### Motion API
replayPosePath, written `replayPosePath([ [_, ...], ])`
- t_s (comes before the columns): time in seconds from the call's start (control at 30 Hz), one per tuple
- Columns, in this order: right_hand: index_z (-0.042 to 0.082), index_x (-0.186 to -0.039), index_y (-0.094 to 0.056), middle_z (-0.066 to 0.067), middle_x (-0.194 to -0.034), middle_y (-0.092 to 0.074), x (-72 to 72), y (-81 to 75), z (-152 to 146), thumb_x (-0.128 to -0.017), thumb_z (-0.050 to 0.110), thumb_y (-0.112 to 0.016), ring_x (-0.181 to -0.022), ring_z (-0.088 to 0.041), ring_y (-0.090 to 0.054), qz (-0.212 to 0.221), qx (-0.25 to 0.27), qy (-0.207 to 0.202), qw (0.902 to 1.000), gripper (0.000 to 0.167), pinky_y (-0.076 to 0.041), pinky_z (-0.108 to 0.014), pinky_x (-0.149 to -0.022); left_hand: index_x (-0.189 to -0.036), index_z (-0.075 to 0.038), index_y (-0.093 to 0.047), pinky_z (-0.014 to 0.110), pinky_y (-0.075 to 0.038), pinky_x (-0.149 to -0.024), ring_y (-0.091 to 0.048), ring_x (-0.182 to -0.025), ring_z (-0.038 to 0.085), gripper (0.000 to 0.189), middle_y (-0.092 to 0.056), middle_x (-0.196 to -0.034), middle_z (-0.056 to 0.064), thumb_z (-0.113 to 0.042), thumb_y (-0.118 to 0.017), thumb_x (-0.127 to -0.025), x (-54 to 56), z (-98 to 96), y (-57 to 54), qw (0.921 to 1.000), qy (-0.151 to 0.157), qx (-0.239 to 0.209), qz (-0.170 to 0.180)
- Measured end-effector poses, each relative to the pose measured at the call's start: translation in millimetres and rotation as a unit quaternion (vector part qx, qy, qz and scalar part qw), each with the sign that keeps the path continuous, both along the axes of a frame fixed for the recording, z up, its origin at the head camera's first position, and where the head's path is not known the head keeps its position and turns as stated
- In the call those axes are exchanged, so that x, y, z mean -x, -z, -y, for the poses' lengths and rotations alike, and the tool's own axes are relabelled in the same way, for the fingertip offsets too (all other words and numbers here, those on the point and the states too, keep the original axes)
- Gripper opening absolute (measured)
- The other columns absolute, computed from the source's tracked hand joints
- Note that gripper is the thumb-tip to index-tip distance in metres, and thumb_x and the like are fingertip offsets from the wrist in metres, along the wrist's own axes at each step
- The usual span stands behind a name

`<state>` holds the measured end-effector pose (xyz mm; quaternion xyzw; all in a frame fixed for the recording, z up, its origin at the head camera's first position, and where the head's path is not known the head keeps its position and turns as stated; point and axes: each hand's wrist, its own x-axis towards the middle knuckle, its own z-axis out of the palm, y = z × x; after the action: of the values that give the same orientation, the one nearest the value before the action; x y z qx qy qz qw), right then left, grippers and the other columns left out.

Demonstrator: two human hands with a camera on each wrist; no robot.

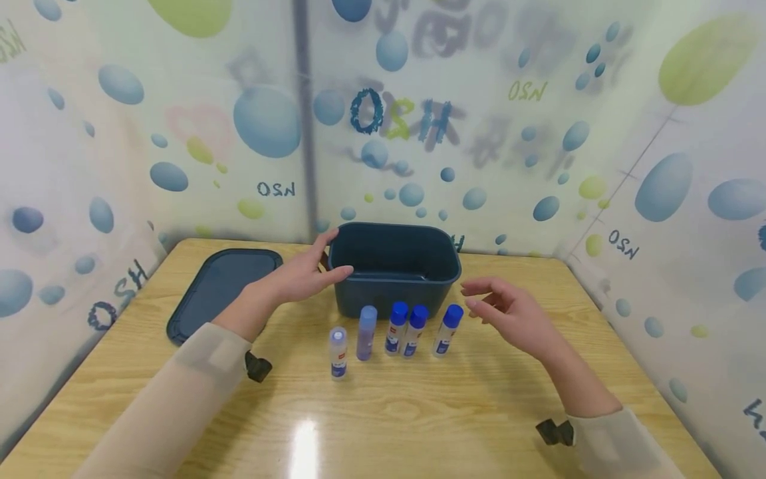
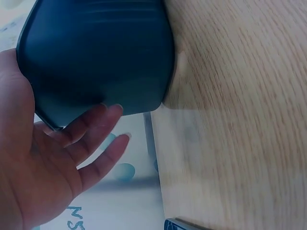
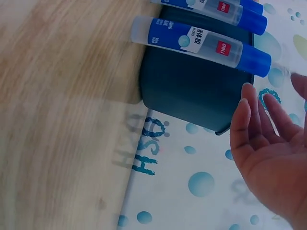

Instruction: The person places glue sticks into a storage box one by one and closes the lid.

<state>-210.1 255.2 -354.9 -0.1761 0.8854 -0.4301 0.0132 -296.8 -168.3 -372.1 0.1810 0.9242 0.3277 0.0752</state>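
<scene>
My left hand (image 1: 302, 271) holds the left end of a dark blue plastic bin (image 1: 395, 293), thumb at the front rim and index finger farther back. In the left wrist view, other fingers (image 2: 103, 158) hang loosely below the bin's side. My right hand (image 1: 509, 313) is off the bin's right end, fingers loosely bent, holding nothing. Glue bottles stand before the bin: three with dark blue caps, including the rightmost glue bottle (image 1: 447, 330) nearest my right hand, a purplish glue bottle (image 1: 366, 334), and a clear-topped glue bottle (image 1: 338, 352) closest to me.
A dark blue lid (image 1: 224, 283) lies flat on the wooden table (image 1: 383, 426), left of the bin and partly behind my left forearm. Patterned walls (image 1: 371, 179) enclose the table at the back and on both sides.
</scene>
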Motion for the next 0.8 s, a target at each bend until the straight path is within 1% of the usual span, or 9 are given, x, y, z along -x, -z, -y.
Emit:
replayPosePath([
  [0.1, 0.011, -0.141, -0.069, -0.011, -0.139, -0.072, -0.4, 3.3, 2.3, -0.107, 0.031, -0.074, -0.102, -0.021, -0.073, 0.021, -0.006, -0.012, 0.9997, 0.040, -0.061, -0.028, -0.086, -0.178, -0.028, -0.001, 0.048, -0.058, -0.091, -0.075, -0.101, 0.032, 0.103, -0.066, -0.132, 0.018, -0.071, -0.059, -0.105, 0.8, 0.4, 0.0, 0.9998, 0.001, -0.017, 0.013],
  [0.23, 0.011, -0.137, -0.070, -0.011, -0.134, -0.073, 0.5, 9.9, 4.8, -0.104, 0.026, -0.079, -0.099, -0.023, -0.071, 0.033, -0.002, -0.027, 0.9991, 0.037, -0.060, -0.028, -0.082, -0.178, -0.029, 0.000, 0.047, -0.059, -0.089, -0.078, -0.100, 0.035, 0.104, -0.068, -0.124, 0.018, -0.070, -0.061, -0.104, 2.0, 0.6, 1.7, 0.9992, 0.004, -0.033, 0.024],
  [0.33, 0.009, -0.135, -0.069, -0.012, -0.128, -0.072, 1.4, 14.3, 6.0, -0.103, 0.020, -0.079, -0.097, -0.024, -0.071, 0.035, 0.008, -0.041, 0.9985, 0.035, -0.060, -0.028, -0.078, -0.177, -0.030, 0.001, 0.045, -0.059, -0.086, -0.078, -0.100, 0.035, 0.105, -0.068, -0.121, 0.017, -0.071, -0.061, -0.104, 2.8, 0.9, 2.8, 0.9990, 0.004, -0.037, 0.027],
  [0.5, 0.009, -0.133, -0.069, -0.012, -0.118, -0.072, 2.0, 19.7, 7.8, -0.104, 0.017, -0.078, -0.093, -0.021, -0.070, 0.036, 0.009, -0.050, 0.9980, 0.032, -0.058, -0.028, -0.073, -0.177, -0.032, 0.001, 0.041, -0.059, -0.083, -0.077, -0.101, 0.035, 0.105, -0.067, -0.120, 0.016, -0.072, -0.062, -0.103, 3.3, 1.7, 3.9, 0.9986, 0.003, -0.042, 0.031],
  [0.8, 0.009, -0.135, -0.066, -0.013, -0.119, -0.072, 2.5, 25.8, 9.7, -0.104, 0.013, -0.076, -0.093, -0.025, -0.071, 0.040, 0.029, -0.060, 0.9970, 0.033, -0.061, -0.028, -0.078, -0.177, -0.033, 0.001, 0.043, -0.058, -0.085, -0.076, -0.102, 0.037, 0.103, -0.067, -0.119, 0.015, -0.071, -0.061, -0.104, 0.2, 0.9, 3.1, 0.9982, 0.001, -0.047, 0.037],
])
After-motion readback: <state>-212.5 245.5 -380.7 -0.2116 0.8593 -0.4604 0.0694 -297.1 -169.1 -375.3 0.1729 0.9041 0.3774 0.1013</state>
